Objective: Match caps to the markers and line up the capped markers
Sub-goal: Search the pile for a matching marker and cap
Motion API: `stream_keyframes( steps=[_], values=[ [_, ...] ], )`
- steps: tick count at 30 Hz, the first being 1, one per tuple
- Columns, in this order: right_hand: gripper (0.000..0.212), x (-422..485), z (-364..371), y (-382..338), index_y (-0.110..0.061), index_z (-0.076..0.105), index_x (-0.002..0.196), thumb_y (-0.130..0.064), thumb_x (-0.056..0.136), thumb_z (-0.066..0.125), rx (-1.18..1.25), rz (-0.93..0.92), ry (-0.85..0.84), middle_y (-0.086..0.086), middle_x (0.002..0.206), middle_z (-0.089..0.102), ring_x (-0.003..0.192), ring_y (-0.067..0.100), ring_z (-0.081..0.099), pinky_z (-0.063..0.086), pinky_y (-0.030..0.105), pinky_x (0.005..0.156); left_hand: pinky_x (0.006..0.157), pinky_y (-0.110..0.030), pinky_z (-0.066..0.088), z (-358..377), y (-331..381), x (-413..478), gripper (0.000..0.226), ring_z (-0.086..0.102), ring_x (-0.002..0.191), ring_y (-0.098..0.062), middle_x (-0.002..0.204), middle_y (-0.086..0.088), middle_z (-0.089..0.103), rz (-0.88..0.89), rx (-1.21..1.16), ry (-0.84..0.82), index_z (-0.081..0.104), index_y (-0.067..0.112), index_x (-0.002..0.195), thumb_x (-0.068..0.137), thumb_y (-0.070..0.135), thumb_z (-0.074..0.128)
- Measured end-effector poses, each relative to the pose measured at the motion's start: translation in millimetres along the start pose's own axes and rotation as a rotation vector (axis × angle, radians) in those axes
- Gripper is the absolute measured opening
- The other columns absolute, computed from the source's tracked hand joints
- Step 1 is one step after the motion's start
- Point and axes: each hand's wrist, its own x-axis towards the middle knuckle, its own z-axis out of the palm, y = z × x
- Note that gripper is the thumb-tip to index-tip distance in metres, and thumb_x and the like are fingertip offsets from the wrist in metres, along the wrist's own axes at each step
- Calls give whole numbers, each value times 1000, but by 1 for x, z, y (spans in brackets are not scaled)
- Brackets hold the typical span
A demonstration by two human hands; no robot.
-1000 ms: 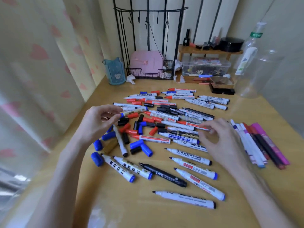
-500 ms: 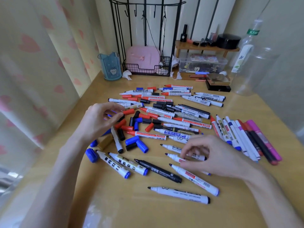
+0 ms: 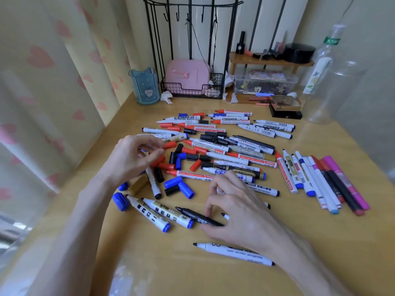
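Note:
Several uncapped markers and loose red, blue and black caps point(image 3: 179, 184) lie scattered across the wooden table point(image 3: 277, 221). My left hand point(image 3: 132, 159) hovers over the left side of the pile with fingers curled, and a bit of a blue cap point(image 3: 140, 151) shows between them. Its fingertip is next to a red cap point(image 3: 170, 144). Lower down, my right hand point(image 3: 237, 212) sits on the near markers, thumb and forefinger pinching a black marker point(image 3: 190, 213). Some white markers are hidden under that hand. A row of capped markers point(image 3: 316, 180) lies side by side at the right.
At the back stand a blue pen holder point(image 3: 146, 86), a black wire rack with a pink box point(image 3: 188, 75), a small wooden shelf over a clear storage box point(image 3: 265, 82), and a clear bottle point(image 3: 327, 73). A curtain hangs along the left edge.
My right hand came back from the capped row at the right, moved down and left, and now pinches the black marker. My left hand stayed over the caps with its fingers curled.

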Motion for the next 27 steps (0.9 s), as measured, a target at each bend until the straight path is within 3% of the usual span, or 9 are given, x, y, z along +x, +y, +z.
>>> stream_keyframes(
  steps=[1, 5, 9, 11, 18, 21, 25, 27],
  values=[
    [24, 0, 1, -1, -34, 63, 81, -57, 82, 68, -5, 1, 3, -20, 103, 37, 105, 0, 33, 44, 27, 87, 76, -28, 57, -1, 5, -1, 2, 69, 80, -5, 84, 15, 76, -3, -16, -66, 79, 28, 90, 92, 28, 78],
    [21, 0, 0, 2, -33, 68, 79, -52, 78, 75, 57, 66, 54, -20, 98, 41, 102, 0, 39, 35, 13, 78, 59, -19, 42, -1, 24, -9, 24, 54, 62, -6, 64, 12, 64, -33, 94, -348, 76, 26, 72, 82, 47, 84],
    [19, 0, -10, 12, -35, 69, 77, -47, 75, 83, 241, 181, 146, -20, 98, 49, 111, 2, 48, 33, 8, 90, 66, -22, 37, -1, 35, -12, 20, 59, 68, -2, 68, 17, 67, -92, 268, -424, 78, 33, 74, 77, 51, 87],
    [18, 0, -14, 16, -35, 69, 78, -46, 76, 83, 262, 206, 168, -18, 98, 51, 113, 4, 49, 31, 7, 92, 61, -18, 38, 1, 41, -12, 22, 59, 71, -1, 71, 15, 67, -100, 384, -450, 77, 35, 75, 75, 55, 87],
    [16, -2, -25, 28, -32, 69, 79, -40, 78, 83, 283, 268, 292, -15, 94, 59, 105, 6, 56, 38, 12, 88, 68, -25, 49, 13, 56, -16, 30, 59, 81, -5, 82, 17, 64, -52, 640, -466, 72, 34, 84, 76, 61, 83],
    [16, -3, -30, 33, -31, 66, 84, -37, 83, 81, 281, 261, 308, -17, 91, 60, 98, 4, 57, 38, 13, 81, 67, -23, 51, 9, 56, -18, 23, 61, 77, -5, 75, 17, 63, -8, 570, -462, 74, 34, 82, 78, 55, 80],
    [11, -6, -36, 36, -27, 65, 93, -33, 93, 74, 348, 264, 304, -20, 83, 68, 85, -2, 61, 41, 11, 73, 63, -14, 45, 9, 60, -18, 16, 61, 72, -2, 80, 23, 67, 58, 146, -374, 72, 33, 82, 81, 42, 85],
    [10, -7, -37, 41, -30, 63, 107, -34, 99, 66, 351, 255, 283, -22, 90, 69, 89, -2, 63, 44, 13, 75, 60, -13, 42, 18, 67, -17, 14, 59, 66, -6, 83, 17, 71, 85, 4, -350, 72, 29, 86, 85, 38, 83]
  ],
)
